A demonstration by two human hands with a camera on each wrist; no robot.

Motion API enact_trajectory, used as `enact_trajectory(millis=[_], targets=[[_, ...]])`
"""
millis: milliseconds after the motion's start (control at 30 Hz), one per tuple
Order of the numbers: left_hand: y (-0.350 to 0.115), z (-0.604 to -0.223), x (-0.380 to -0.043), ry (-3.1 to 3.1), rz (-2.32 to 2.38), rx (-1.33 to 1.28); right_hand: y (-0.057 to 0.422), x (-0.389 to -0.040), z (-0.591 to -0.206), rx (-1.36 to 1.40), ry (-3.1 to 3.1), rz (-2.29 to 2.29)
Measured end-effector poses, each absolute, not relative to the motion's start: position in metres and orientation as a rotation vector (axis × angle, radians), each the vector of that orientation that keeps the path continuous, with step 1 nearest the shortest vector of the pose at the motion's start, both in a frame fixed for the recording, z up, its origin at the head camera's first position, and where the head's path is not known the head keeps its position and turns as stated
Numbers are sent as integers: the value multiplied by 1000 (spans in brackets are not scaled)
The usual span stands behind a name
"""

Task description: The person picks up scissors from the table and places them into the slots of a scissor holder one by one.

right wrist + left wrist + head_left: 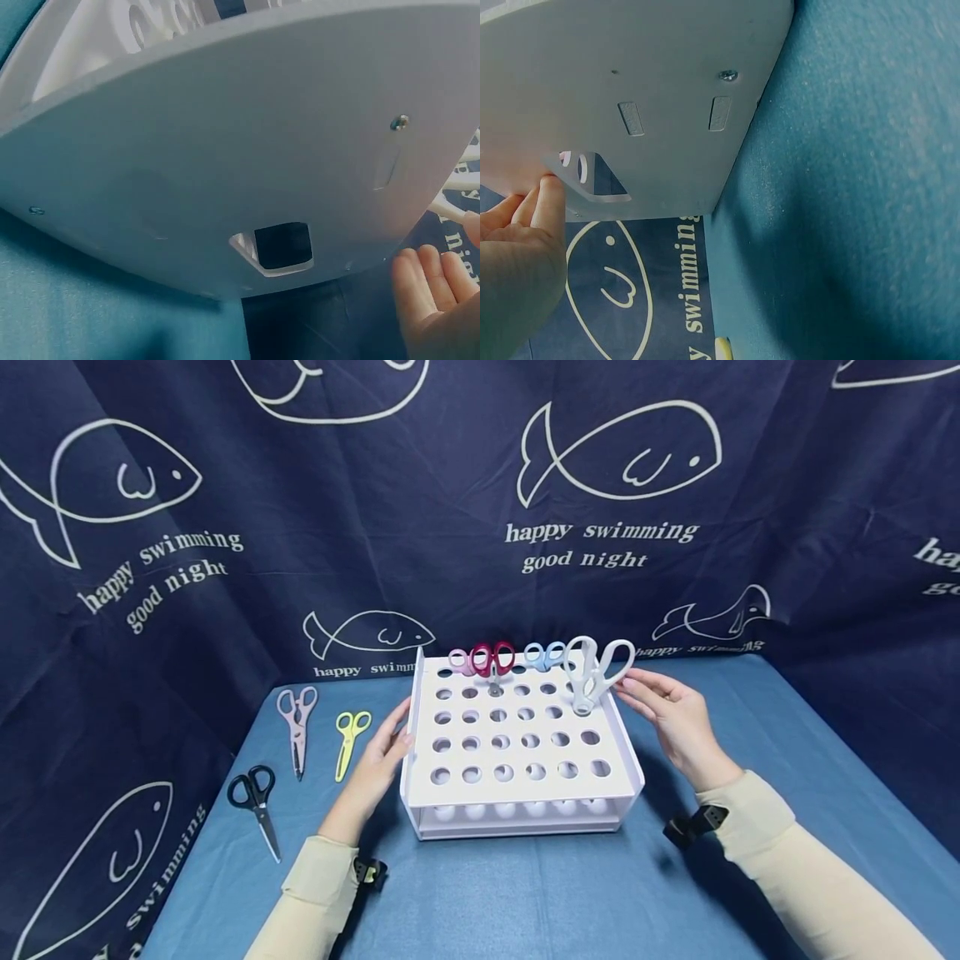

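A white rack [487, 790] with rows of round holes stands on the table. My left hand [375, 770] rests its fairly straight fingers against the rack's left side wall, close to a cut-out [609, 178] in the left wrist view. At the right, a large pair of white scissors [592, 687] leans with its lower end at a hole. My right hand [678, 718] pinches its right handle loop at the fingertips; the exact contact is partly hidden. In the rack's back rows stand dark red scissors [492, 670], pink scissors [459, 663] and light blue scissors [535, 658].
Left of the rack, pale pink scissors [297, 727], yellow scissors [347, 747] and black scissors [262, 810] lie on the blue tablecloth [517, 893]. A dark blue fish-print curtain [450, 493] hangs right behind the table.
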State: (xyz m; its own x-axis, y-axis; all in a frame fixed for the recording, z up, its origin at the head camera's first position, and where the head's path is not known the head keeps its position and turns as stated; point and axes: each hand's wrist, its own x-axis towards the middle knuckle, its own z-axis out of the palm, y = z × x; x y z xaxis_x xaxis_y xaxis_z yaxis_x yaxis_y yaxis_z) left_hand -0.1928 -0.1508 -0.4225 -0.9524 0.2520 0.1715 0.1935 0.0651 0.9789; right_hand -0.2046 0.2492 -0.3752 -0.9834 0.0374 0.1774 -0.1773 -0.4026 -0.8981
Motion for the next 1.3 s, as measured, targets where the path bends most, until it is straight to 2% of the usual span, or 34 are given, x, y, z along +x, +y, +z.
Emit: enact_trajectory(millis=[500,800,1300], targets=[[-151,-421,-193,2277,2043,443,253,-192,-382,73,-1870,2429],[-151,-422,-192,2283,2045,427,249,-179,-382,106,-2059,2372],[-150,-422,-192,2306,2023,410,240,-171,-387,126,-2044,2470]])
